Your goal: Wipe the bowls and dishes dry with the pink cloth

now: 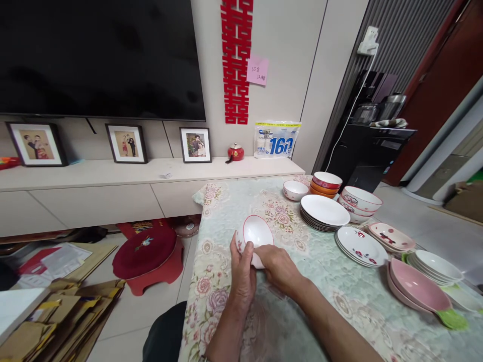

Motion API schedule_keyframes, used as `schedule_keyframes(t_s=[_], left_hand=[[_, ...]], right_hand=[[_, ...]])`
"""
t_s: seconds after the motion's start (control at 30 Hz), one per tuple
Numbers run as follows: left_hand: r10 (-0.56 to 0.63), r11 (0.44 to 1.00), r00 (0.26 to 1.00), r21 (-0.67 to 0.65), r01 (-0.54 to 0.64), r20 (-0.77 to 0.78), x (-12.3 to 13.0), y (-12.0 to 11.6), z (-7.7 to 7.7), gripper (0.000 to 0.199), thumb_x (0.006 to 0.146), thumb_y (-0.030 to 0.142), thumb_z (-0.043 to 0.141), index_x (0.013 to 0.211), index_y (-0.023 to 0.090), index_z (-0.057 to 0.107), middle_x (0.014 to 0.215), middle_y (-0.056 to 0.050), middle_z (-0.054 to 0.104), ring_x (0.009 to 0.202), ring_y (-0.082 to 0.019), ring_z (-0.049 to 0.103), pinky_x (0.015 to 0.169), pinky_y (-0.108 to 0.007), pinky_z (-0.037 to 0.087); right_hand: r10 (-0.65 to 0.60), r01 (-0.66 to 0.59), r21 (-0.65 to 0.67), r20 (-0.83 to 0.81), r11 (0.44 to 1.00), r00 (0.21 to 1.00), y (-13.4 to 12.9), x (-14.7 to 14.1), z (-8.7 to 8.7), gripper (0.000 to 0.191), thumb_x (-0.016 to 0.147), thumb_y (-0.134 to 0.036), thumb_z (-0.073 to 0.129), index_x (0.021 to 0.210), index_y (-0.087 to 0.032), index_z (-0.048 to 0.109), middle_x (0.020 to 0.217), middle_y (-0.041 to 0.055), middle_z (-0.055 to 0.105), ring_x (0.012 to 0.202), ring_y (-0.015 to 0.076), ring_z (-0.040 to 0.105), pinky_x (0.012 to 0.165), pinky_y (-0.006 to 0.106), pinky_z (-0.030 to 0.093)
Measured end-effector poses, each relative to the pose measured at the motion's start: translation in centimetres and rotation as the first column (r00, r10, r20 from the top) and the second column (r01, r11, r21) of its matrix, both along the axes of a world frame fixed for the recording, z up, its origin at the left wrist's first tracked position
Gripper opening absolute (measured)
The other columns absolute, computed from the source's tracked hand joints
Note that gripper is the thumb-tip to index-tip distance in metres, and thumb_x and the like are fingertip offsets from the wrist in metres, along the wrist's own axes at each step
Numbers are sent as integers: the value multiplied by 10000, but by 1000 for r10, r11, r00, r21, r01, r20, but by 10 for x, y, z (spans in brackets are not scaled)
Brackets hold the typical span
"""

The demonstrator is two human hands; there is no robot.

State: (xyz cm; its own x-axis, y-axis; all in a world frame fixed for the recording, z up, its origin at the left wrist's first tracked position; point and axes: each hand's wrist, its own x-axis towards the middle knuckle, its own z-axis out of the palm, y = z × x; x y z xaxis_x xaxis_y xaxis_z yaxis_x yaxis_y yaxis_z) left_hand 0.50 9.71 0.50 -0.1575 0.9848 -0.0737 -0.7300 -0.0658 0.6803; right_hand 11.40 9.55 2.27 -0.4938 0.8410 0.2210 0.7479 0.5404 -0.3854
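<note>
Both my hands hold a small white bowl (257,233) with a red rim, tilted so its inside faces me, just above the floral tablecloth (234,211). My left hand (242,274) grips its near left side with the thumb on the rim. My right hand (278,266) supports it from below on the right.
On the right of the table stand a stack of white plates (324,210), a small white bowl (295,190), red and orange bowls (326,183), patterned bowls (360,200), floral plates (361,246) and pink dishes (418,289). A red stool (146,251) and cardboard (64,306) lie on the floor at left.
</note>
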Motion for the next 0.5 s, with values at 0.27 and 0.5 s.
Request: schedule_keyframes(t_s=[0.27, 0.5], left_hand=[[-8, 1000, 999, -12, 9, 37, -4, -2, 1, 672, 791, 417, 735, 1381, 243, 465, 1041, -49, 671, 985, -213, 666, 925, -337, 507], [-24, 1000, 1000, 9, 24, 0, 1, -1, -1, 746, 798, 399, 735, 1445, 254, 392, 1152, -83, 663, 1013, -224, 660, 914, -338, 513]], right_hand=[[119, -126, -43, -141, 991, 983, -4, 0, 6, 313, 805, -68, 507, 1065, -198, 620, 1107, 57, 693, 989, 200, 629, 890, 303, 456], [1, 0, -4, 52, 1000, 999, -1, 5, 7, 307, 802, -24, 480, 995, -189, 653, 1057, 74, 717, 1006, 219, 633, 944, 339, 428]])
